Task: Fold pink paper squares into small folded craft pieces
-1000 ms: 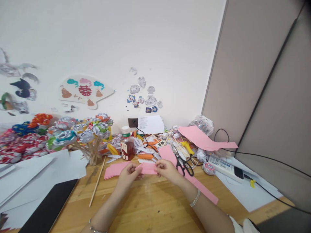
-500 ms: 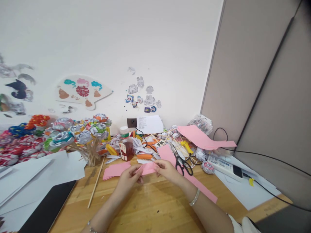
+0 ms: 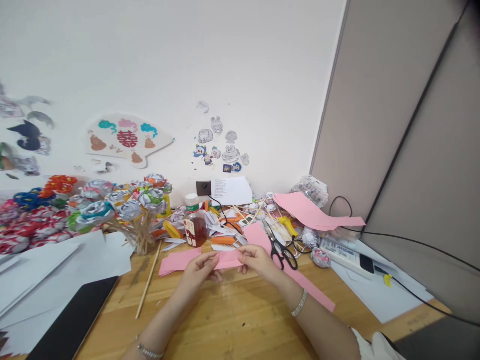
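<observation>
Paper strip (image 3: 228, 258), pink, sits below frame centre, its ends pinched by the left hand (image 3: 201, 268) and right hand (image 3: 258, 261). Scissors (image 3: 284, 254) lie right of centre.

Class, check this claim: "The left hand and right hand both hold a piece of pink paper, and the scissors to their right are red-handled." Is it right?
Not quite: the head view shows that the scissors are black-handled. The rest stands: the left hand and right hand both hold the pink paper.
</observation>
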Available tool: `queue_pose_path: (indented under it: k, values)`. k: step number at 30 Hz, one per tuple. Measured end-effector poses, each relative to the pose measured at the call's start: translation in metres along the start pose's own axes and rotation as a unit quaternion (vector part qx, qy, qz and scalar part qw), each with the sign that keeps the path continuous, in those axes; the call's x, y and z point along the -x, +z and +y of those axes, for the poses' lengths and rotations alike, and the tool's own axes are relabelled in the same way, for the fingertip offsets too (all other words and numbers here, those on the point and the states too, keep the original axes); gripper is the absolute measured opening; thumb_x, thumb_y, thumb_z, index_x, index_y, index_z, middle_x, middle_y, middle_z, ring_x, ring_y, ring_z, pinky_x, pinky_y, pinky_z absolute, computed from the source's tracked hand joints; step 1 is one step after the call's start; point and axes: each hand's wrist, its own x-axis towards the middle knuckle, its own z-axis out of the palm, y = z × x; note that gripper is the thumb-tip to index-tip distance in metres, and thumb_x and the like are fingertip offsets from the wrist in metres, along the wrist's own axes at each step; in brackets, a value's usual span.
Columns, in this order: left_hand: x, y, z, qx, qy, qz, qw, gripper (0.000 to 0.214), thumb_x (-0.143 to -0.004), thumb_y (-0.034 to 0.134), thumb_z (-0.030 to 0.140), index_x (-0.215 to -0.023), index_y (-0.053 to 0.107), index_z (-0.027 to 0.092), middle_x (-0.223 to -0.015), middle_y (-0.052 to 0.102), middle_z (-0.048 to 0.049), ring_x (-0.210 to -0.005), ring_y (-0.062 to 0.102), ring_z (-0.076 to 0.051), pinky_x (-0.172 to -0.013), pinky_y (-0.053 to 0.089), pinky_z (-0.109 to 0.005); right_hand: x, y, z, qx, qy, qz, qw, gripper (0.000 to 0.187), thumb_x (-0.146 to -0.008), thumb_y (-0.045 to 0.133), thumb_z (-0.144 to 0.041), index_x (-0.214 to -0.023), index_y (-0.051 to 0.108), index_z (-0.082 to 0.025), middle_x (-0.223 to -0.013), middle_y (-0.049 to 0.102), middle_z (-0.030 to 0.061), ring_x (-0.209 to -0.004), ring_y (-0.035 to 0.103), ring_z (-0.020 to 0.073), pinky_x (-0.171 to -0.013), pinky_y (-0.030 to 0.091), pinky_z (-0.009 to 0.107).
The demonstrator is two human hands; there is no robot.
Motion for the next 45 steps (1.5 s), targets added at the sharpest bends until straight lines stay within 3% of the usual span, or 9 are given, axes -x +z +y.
queue_pose_path:
  k: [5, 11, 17, 26, 30, 35, 40, 45]
  values:
    - [0.002, 0.001, 0.000, 0.025, 0.008, 0.007, 1.000, 0.050, -0.059, 0.067, 0.042, -0.099, 0.061, 0.013, -0.056, 0.064, 0.0007, -0.049, 0.058, -0.013, -0.053, 0.046, -0.025, 0.001, 0.003, -0.003, -0.025, -0.014, 0.021, 0.999, 0.044, -0.069, 0.062, -0.036, -0.104, 0.058, -0.011, -0.052, 0.059, -0.0013, -0.041, 0.052, 0.0073, -0.043, 0.040, 0.019]
    - [0.002, 0.000, -0.002, 0.068, 0.002, -0.006, 0.998, 0.042, -0.060, 0.067, 0.036, -0.095, 0.062, 0.013, -0.060, 0.068, -0.0029, -0.049, 0.059, -0.013, -0.053, 0.045, -0.024, 0.003, 0.005, -0.003, -0.028, -0.030, 0.041, 0.998, 0.033, -0.068, 0.063, -0.034, -0.093, 0.064, -0.013, -0.054, 0.061, -0.0001, -0.045, 0.054, 0.0088, -0.045, 0.042, 0.020]
    - [-0.001, -0.004, -0.005, 0.069, 0.002, -0.031, 0.997, 0.036, -0.060, 0.068, 0.037, -0.087, 0.064, 0.015, -0.059, 0.067, -0.0021, -0.050, 0.061, -0.015, -0.054, 0.046, -0.026, 0.006, 0.003, -0.007, 0.043, -0.057, 0.031, 0.997, 0.028, -0.071, 0.060, -0.035, -0.089, 0.066, -0.014, -0.058, 0.061, 0.0003, -0.049, 0.055, 0.0091, -0.051, 0.043, 0.022]
    - [-0.001, -0.002, -0.003, 0.062, -0.018, -0.021, 0.998, 0.040, -0.061, 0.064, 0.047, -0.082, 0.061, 0.013, -0.056, 0.065, -0.0017, -0.048, 0.060, -0.015, -0.051, 0.047, -0.025, 0.008, 0.001, -0.009, 0.120, -0.089, 0.014, 0.989, 0.024, -0.075, 0.056, -0.031, -0.090, 0.066, -0.017, -0.069, 0.063, 0.0026, -0.054, 0.057, 0.0104, -0.054, 0.044, 0.022]
    - [0.000, 0.001, -0.001, 0.035, -0.027, -0.009, 0.999, 0.034, -0.058, 0.067, 0.044, -0.074, 0.059, 0.015, -0.053, 0.062, 0.0028, -0.048, 0.059, -0.014, -0.050, 0.048, -0.024, 0.009, 0.002, -0.010, 0.178, -0.103, 0.006, 0.979, 0.022, -0.078, 0.052, -0.028, -0.092, 0.066, -0.018, -0.079, 0.065, 0.0047, -0.058, 0.059, 0.0116, -0.056, 0.046, 0.024]
    - [0.001, 0.002, 0.002, 0.022, -0.027, -0.004, 0.999, 0.036, -0.055, 0.069, 0.038, -0.081, 0.058, 0.016, -0.056, 0.063, 0.0031, -0.052, 0.061, -0.014, -0.054, 0.049, -0.025, 0.010, 0.003, -0.015, 0.229, -0.131, 0.013, 0.965, 0.022, -0.079, 0.049, -0.025, -0.092, 0.066, -0.019, -0.083, 0.065, 0.0053, -0.069, 0.060, 0.0147, -0.064, 0.046, 0.027]
    - [-0.001, 0.003, 0.002, -0.021, 0.003, 0.003, 1.000, 0.034, -0.056, 0.067, 0.038, -0.078, 0.059, 0.014, -0.053, 0.063, 0.0018, -0.052, 0.060, -0.014, -0.054, 0.049, -0.026, 0.011, 0.004, -0.015, 0.201, -0.089, 0.002, 0.976, 0.028, -0.079, 0.050, -0.030, -0.101, 0.061, -0.017, -0.095, 0.063, 0.0072, -0.081, 0.059, 0.0172, -0.071, 0.045, 0.029]
    - [-0.002, 0.006, -0.003, -0.082, 0.042, 0.014, 0.996, 0.030, -0.059, 0.063, 0.038, -0.074, 0.062, 0.012, -0.062, 0.064, -0.0012, -0.054, 0.060, -0.015, -0.053, 0.048, -0.026, 0.008, 0.006, -0.004, 0.219, -0.047, 0.019, 0.974, 0.024, -0.075, 0.055, -0.034, -0.085, 0.064, -0.014, -0.079, 0.064, 0.0052, -0.073, 0.058, 0.0167, -0.064, 0.044, 0.026]
